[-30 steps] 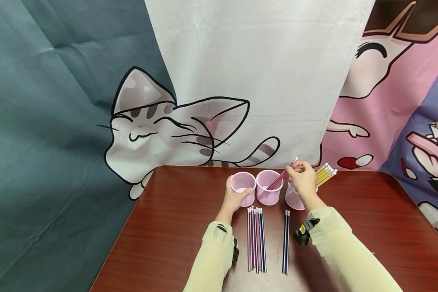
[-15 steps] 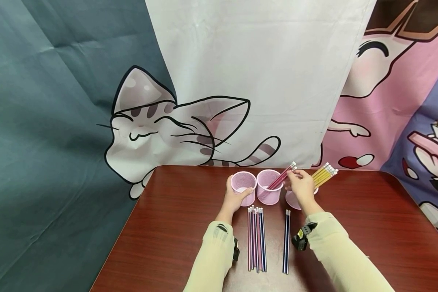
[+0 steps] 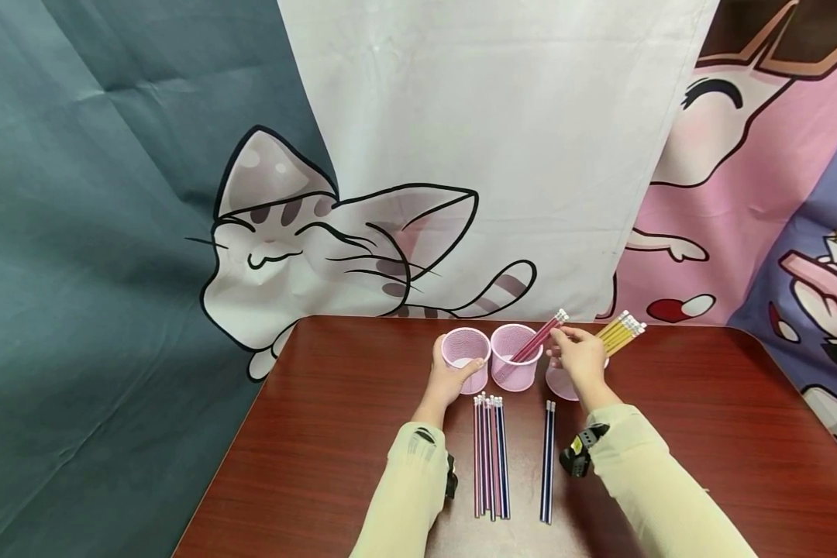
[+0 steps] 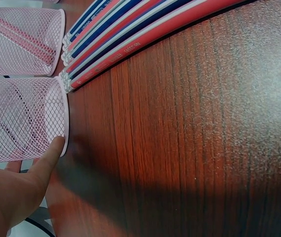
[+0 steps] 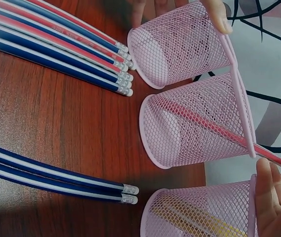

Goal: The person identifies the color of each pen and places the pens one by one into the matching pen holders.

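My left hand (image 3: 449, 380) grips the left pink mesh pencil cup (image 3: 466, 341), thumb along its front wall. In the left wrist view that thumb (image 4: 44, 165) reaches near the cup's base. Red pencils (image 3: 533, 341) lean to the right in the middle mesh cup (image 3: 505, 380), erasers up. Just right of their eraser ends is my right hand (image 3: 579, 356), its fingers loosely bent and pinching nothing that I can see. In the right wrist view its fingers (image 5: 264, 190) are close to the pencil shaft (image 5: 219, 129); contact is unclear there. The hand partly hides the right mesh cup (image 3: 563, 385).
Yellow pencils (image 3: 621, 335) stand in the right cup. In front of the cups lies a row of red and blue striped pencils (image 3: 490, 457); two blue pencils (image 3: 547, 461) lie to its right. A printed cloth (image 3: 530, 155) hangs behind the brown table (image 3: 335, 434).
My right hand has lowered a red pencil into the middle cup, where it leans with the others. The fingers have moved slightly off the pencil ends. My left hand has stayed on its cup.
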